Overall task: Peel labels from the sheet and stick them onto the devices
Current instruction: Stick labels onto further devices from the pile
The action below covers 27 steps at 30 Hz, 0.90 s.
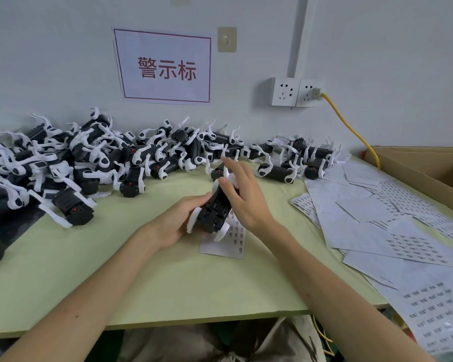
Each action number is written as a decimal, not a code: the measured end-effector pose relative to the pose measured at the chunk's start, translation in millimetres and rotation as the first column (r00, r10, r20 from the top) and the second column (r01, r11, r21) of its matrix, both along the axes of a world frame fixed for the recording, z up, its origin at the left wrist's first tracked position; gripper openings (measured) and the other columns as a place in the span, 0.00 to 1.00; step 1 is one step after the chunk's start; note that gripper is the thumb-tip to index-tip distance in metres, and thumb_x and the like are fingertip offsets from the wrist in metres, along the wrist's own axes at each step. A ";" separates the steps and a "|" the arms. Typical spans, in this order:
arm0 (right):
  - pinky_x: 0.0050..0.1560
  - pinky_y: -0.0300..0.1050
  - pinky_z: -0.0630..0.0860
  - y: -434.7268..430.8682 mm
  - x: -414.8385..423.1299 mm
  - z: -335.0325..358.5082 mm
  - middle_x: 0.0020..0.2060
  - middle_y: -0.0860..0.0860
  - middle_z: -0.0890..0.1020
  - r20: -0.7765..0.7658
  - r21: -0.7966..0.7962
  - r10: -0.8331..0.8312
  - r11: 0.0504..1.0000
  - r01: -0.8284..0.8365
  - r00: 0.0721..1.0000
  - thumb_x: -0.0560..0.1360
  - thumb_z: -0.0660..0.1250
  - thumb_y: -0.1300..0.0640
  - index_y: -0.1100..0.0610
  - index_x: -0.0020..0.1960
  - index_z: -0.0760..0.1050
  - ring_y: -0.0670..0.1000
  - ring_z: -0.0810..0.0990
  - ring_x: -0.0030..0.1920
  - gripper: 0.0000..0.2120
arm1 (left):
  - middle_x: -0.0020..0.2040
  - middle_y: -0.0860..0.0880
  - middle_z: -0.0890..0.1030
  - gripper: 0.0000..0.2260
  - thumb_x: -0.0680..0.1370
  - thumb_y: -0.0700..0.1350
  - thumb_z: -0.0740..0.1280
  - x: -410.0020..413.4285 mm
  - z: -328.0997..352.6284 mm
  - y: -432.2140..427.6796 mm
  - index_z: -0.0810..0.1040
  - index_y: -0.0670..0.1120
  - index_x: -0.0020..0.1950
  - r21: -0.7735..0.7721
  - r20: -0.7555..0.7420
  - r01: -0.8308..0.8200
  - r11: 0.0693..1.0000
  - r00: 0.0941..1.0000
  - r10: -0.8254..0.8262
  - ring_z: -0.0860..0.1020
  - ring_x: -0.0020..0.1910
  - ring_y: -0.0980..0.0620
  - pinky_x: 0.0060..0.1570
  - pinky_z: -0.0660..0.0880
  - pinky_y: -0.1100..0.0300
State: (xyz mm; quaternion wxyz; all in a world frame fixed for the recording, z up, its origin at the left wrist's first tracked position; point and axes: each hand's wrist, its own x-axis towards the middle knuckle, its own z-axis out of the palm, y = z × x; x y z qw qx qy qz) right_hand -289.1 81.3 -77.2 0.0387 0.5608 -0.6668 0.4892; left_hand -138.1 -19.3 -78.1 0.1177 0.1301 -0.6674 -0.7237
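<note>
Bench: pale green table [168, 278], pile of devices [89, 158] along the wall.
Held device [215, 210]: just above the label sheet [233, 244], long axis pointing away from the person.
Left hand [178, 220]: grips its left side.
Right hand [243, 197]: fingers straight, thumb pressing its far end; its wrist lies over the sheet.

Red "警示标" on the white wall sign [165, 68]; print on the label sheets [413, 246] too small to read

I cannot read the tiny print, perhaps codes, on the white paper label sheet [221, 248], half hidden beneath the black-and-white plastic device [215, 211].
</note>
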 end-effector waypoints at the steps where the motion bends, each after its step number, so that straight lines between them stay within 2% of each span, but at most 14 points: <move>1: 0.70 0.48 0.64 0.4 0.9 0.4 0.72 0.49 0.72 -0.092 0.006 -0.055 0.998 0.056 0.994 0.85 0.55 0.46 0.48 0.78 0.67 0.49 0.67 0.71 0.22 | 0.48 0.43 0.84 0.20 0.80 0.60 0.63 0.2 -0.3 -0.1 0.86 0.47 0.55 -0.013 -0.003 0.003 1.000 1.000 -0.003 0.82 0.42 0.48 0.36 0.78 0.58; 4: 0.73 0.51 0.55 1.5 8.9 3.3 0.79 0.50 0.65 -0.342 0.006 -0.191 0.979 0.205 0.920 0.85 0.52 0.46 0.46 0.78 0.67 0.52 0.59 0.77 0.23 | 0.42 0.44 0.82 0.18 0.81 0.59 0.62 -1.1 -0.4 -1.1 0.85 0.48 0.53 -0.032 -0.055 -0.004 0.999 0.998 0.002 0.79 0.34 0.50 0.26 0.71 0.61; 7: 0.76 0.54 0.49 0.4 18.6 1.1 0.81 0.51 0.60 -0.483 0.077 -0.114 0.982 0.172 0.868 0.86 0.53 0.48 0.46 0.77 0.69 0.54 0.53 0.82 0.21 | 0.37 0.49 0.79 0.14 0.81 0.54 0.62 -4.3 -3.4 -3.5 0.86 0.51 0.51 0.038 -0.113 -0.061 0.997 0.991 0.065 0.76 0.31 0.54 0.21 0.65 0.63; 8: 0.77 0.54 0.48 -0.7 21.7 -0.4 0.82 0.51 0.59 -0.500 0.101 -0.081 0.983 0.150 0.862 0.86 0.54 0.49 0.47 0.77 0.70 0.54 0.51 0.82 0.20 | 0.36 0.50 0.79 0.13 0.81 0.53 0.61 -5.0 -3.6 -4.4 0.86 0.53 0.51 0.077 -0.123 -0.074 0.994 0.989 0.083 0.76 0.31 0.55 0.22 0.66 0.64; 10: 0.77 0.54 0.47 -3.2 25.9 -3.4 0.82 0.50 0.59 -0.509 0.135 -0.032 0.984 0.116 0.860 0.86 0.54 0.49 0.48 0.78 0.68 0.53 0.49 0.82 0.21 | 0.38 0.51 0.81 0.14 0.83 0.49 0.58 -5.3 -2.9 -6.7 0.84 0.54 0.56 0.176 -0.162 -0.068 0.982 0.982 0.097 0.78 0.33 0.55 0.27 0.72 0.62; 13: 0.78 0.55 0.51 -4.5 27.0 -6.1 0.82 0.47 0.58 -0.457 0.202 0.073 0.979 0.023 0.887 0.86 0.55 0.48 0.49 0.81 0.62 0.50 0.51 0.82 0.23 | 0.48 0.51 0.83 0.17 0.83 0.46 0.56 -4.5 0.6 -12.6 0.77 0.51 0.68 0.299 -0.212 -0.137 0.944 0.955 0.206 0.81 0.40 0.53 0.38 0.77 0.58; 15: 0.77 0.51 0.55 -3.9 26.5 -7.3 0.82 0.47 0.60 -0.417 0.218 0.122 0.975 -0.031 0.901 0.85 0.59 0.49 0.49 0.81 0.62 0.49 0.55 0.82 0.25 | 0.50 0.49 0.80 0.19 0.84 0.45 0.56 -1.9 2.1 -17.3 0.73 0.50 0.74 0.378 -0.229 -0.218 0.900 0.920 0.319 0.79 0.42 0.50 0.41 0.76 0.56; 17: 0.75 0.50 0.58 -3.8 25.8 -7.8 0.81 0.48 0.62 -0.391 0.217 0.130 0.975 -0.046 0.911 0.84 0.63 0.50 0.49 0.80 0.63 0.50 0.60 0.80 0.26 | 0.49 0.47 0.79 0.17 0.84 0.44 0.55 0.8 3.2 -19.5 0.72 0.50 0.72 0.389 -0.262 -0.252 0.886 0.892 0.369 0.78 0.41 0.46 0.43 0.78 0.54; 21: 0.71 0.52 0.66 -3.6 21.4 -7.7 0.80 0.48 0.63 -0.292 0.200 0.123 0.978 -0.065 0.949 0.82 0.66 0.50 0.50 0.79 0.65 0.51 0.66 0.77 0.27 | 0.51 0.47 0.80 0.16 0.84 0.47 0.56 3.3 4.8 -16.2 0.75 0.44 0.66 0.373 -0.279 -0.201 0.906 0.907 0.316 0.82 0.44 0.43 0.53 0.78 0.49; 24: 0.70 0.53 0.70 -2.1 18.6 -8.0 0.79 0.47 0.64 -0.202 0.173 0.098 0.983 -0.063 0.974 0.80 0.67 0.45 0.50 0.79 0.65 0.49 0.69 0.73 0.29 | 0.57 0.44 0.78 0.21 0.81 0.50 0.59 3.9 5.8 -13.8 0.75 0.42 0.71 0.364 -0.290 -0.120 0.924 0.928 0.235 0.83 0.49 0.39 0.46 0.75 0.53; 27: 0.64 0.51 0.75 -2.9 20.6 -8.6 0.78 0.43 0.62 -0.095 0.209 0.073 0.977 -0.052 0.993 0.77 0.67 0.35 0.46 0.81 0.57 0.46 0.76 0.66 0.38 | 0.60 0.44 0.79 0.22 0.80 0.50 0.61 3.3 5.7 -13.6 0.73 0.46 0.73 0.351 -0.337 -0.011 0.936 0.931 0.138 0.83 0.49 0.38 0.47 0.78 0.54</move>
